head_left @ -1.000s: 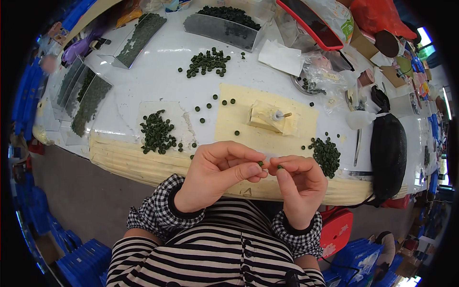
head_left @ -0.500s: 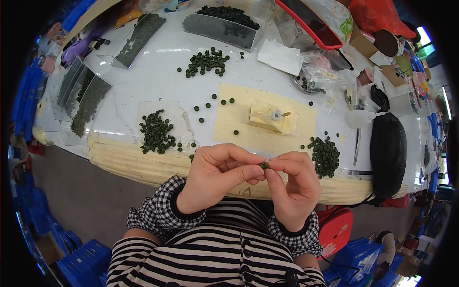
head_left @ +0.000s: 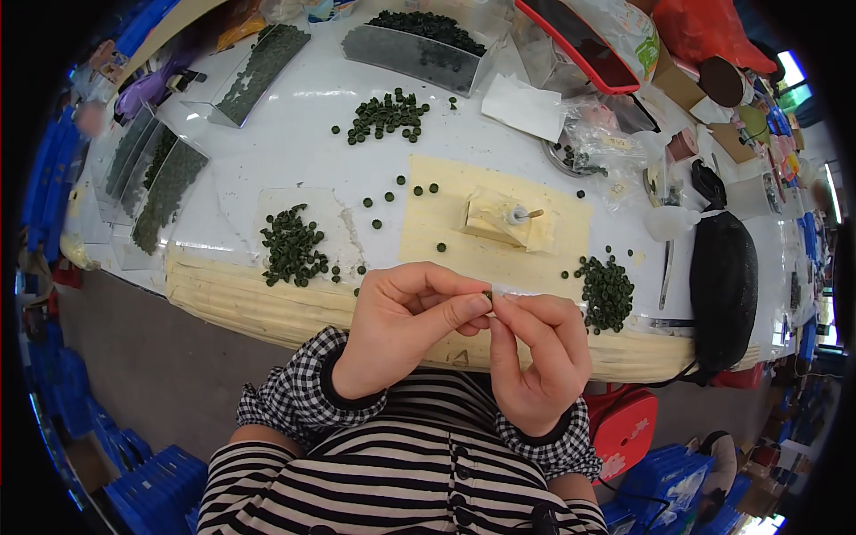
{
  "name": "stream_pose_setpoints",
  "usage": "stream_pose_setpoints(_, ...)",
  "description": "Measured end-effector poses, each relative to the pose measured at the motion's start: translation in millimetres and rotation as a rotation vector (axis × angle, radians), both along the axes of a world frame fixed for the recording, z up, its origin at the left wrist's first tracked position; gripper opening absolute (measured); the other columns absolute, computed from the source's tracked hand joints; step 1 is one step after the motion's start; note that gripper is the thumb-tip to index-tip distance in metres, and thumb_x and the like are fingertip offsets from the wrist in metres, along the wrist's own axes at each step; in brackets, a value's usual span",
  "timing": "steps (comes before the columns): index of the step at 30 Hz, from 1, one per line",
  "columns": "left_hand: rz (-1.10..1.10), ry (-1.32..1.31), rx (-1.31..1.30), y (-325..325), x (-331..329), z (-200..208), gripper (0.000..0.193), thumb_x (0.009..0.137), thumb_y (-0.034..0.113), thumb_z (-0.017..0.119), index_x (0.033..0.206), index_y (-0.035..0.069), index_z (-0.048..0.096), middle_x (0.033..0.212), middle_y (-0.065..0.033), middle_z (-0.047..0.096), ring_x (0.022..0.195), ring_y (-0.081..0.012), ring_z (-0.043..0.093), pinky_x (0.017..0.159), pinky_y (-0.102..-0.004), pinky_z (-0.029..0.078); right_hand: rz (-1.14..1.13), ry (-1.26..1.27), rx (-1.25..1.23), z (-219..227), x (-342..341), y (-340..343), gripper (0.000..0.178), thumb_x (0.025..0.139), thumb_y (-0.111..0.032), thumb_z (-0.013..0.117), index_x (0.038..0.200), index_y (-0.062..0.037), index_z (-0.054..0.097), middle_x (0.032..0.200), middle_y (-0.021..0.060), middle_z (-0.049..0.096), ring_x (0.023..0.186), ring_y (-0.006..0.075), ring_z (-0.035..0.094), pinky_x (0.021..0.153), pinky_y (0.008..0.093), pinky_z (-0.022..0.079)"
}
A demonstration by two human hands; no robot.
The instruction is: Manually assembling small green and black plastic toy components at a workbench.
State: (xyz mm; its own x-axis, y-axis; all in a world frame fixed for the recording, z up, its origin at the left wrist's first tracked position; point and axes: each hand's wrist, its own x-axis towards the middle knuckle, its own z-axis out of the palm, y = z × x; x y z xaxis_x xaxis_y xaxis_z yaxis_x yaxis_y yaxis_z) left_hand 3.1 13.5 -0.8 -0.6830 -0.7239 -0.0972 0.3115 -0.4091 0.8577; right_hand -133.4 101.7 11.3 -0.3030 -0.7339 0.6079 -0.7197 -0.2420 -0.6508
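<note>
Above the table's near edge, my left hand (head_left: 397, 323) pinches a small dark green round piece (head_left: 488, 295) between thumb and forefinger. My right hand (head_left: 542, 357) comes in from the other side, its fingertips pinched together against the piece. Much of the piece is hidden by the fingers. A pile of similar green pieces (head_left: 292, 248) lies left of my left hand, and another pile (head_left: 608, 292) lies right of my right hand. Beyond the hands, a block with a small upright peg (head_left: 518, 216) stands on a pale yellow sheet (head_left: 432, 218).
More loose green pieces (head_left: 389, 117) lie farther back. A clear tray (head_left: 410, 59) of them stands at the far side, with other clear trays (head_left: 260, 75) on the left. A red-cased phone (head_left: 584, 49), a white paper (head_left: 522, 107) and a black pouch (head_left: 724, 285) occupy the right side.
The green piece has turned and sits deeper between my fingertips, less of it showing. My right hand has shifted slightly left, its fingers drawn closer to my left hand.
</note>
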Motion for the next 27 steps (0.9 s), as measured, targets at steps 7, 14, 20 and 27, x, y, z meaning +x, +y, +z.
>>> stream_pose_setpoints(7, 0.026, 0.030, -0.134, 5, -3, 3, 0.021, 0.089, -0.004, 0.064, 0.111, -0.005, 0.066, 0.096, -0.0111, 0.070, 0.090, -0.0149, 0.068, 0.082, -0.0241, 0.057, 0.022, -0.119, -0.009, -1, -4, 3, 0.030, 0.072, 0.009, 0.073, 0.100, -0.0008, 0.072, 0.091, 0.0109, 0.065, 0.079, 0.0224, 0.063, 0.068, 0.0286, 0.052)
stream_pose_setpoints(14, 0.084, -0.171, -0.613, -3, 1, 5, 0.020, 0.087, -0.004, 0.066, 0.107, -0.004, 0.068, 0.094, -0.0107, 0.071, 0.086, -0.0132, 0.068, 0.078, -0.0235, 0.057, 0.038, -0.040, 0.045, 4, -3, 5, 0.030, 0.073, 0.009, 0.073, 0.101, -0.0011, 0.072, 0.091, 0.0108, 0.065, 0.079, 0.0215, 0.063, 0.068, 0.0274, 0.051)
stream_pose_setpoints(20, -0.002, -0.061, -0.210, -1, 2, 9, 0.018, 0.088, -0.001, 0.066, 0.106, -0.005, 0.068, 0.090, -0.0094, 0.071, 0.083, -0.0124, 0.068, 0.076, -0.0231, 0.056, 0.138, -0.219, 0.070, 6, -9, 7, 0.031, 0.074, 0.009, 0.072, 0.103, -0.0015, 0.072, 0.091, 0.0104, 0.064, 0.078, 0.0207, 0.062, 0.067, 0.0267, 0.050)
stream_pose_setpoints(27, -0.045, -0.029, -0.136, -6, 1, 9, 0.018, 0.088, -0.001, 0.067, 0.105, -0.007, 0.067, 0.096, -0.0108, 0.070, 0.086, -0.0130, 0.068, 0.078, -0.0238, 0.056, 0.099, -0.104, 0.061, 1, -10, 6, 0.035, 0.072, 0.008, 0.073, 0.105, -0.0015, 0.072, 0.091, 0.0106, 0.065, 0.077, 0.0216, 0.061, 0.067, 0.0284, 0.049)
